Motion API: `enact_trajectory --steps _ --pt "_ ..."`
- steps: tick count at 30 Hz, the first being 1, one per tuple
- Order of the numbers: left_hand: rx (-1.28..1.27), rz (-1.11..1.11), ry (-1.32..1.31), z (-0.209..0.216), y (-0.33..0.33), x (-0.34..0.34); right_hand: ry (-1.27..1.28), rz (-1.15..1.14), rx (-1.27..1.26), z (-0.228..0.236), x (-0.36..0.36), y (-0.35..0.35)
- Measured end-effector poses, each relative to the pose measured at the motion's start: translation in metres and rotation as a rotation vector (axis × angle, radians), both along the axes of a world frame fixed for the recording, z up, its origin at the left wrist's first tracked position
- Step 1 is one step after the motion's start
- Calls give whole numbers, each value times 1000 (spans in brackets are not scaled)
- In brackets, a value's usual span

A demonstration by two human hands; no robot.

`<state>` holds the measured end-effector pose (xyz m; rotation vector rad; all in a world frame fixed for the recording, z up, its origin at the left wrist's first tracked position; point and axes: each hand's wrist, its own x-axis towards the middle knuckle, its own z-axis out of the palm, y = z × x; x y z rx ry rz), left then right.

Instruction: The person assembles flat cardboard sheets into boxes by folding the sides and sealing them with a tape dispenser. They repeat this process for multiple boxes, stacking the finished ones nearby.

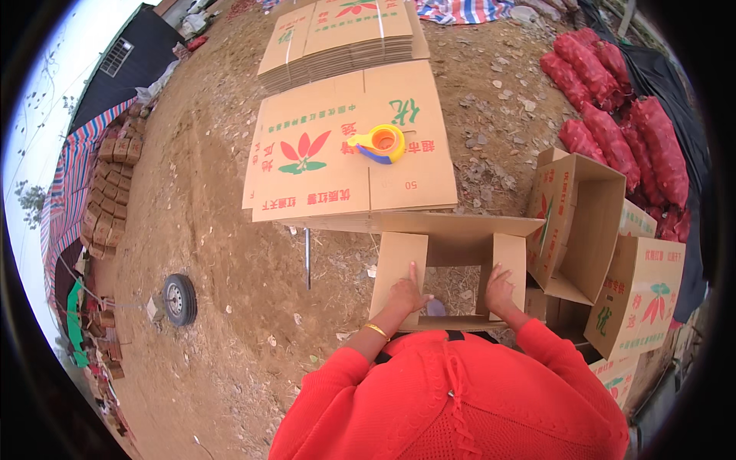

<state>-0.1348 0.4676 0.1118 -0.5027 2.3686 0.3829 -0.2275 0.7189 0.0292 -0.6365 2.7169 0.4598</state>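
Observation:
A cardboard box (pixel 481 224) stands close in front of me, with ground showing through the gap between its side flaps. My left hand (pixel 407 296) lies on the left flap (pixel 400 257), index finger stretched forward and thumb out to the side. On the right flap (pixel 510 257) rests my right hand (pixel 501 293), fingers extended. Beyond the box is a stack of flat printed cartons (pixel 307 142). On top of it sits a yellow tape dispenser (pixel 383 144) with a blue part, apart from both hands.
Opened cartons (pixel 571 222) are piled at my right, near red mesh sacks (pixel 590 73) on dark sheeting. Another strapped stack of flat cartons (pixel 345 46) lies farther ahead. A tyre (pixel 179 300) lies on the dirt to the left, and many filled boxes (pixel 107 203) are stacked beyond.

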Motion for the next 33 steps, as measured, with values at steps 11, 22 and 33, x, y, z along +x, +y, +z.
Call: enact_trajectory --steps 11,22,33 --pt "87 219 149 8 -12 19 -237 -449 -969 -48 -134 95" --pt "49 755 86 8 -60 51 -1360 -31 -1373 67 -118 49" --pt "651 869 341 -83 -87 113 -953 -413 -1191 -41 -155 50"
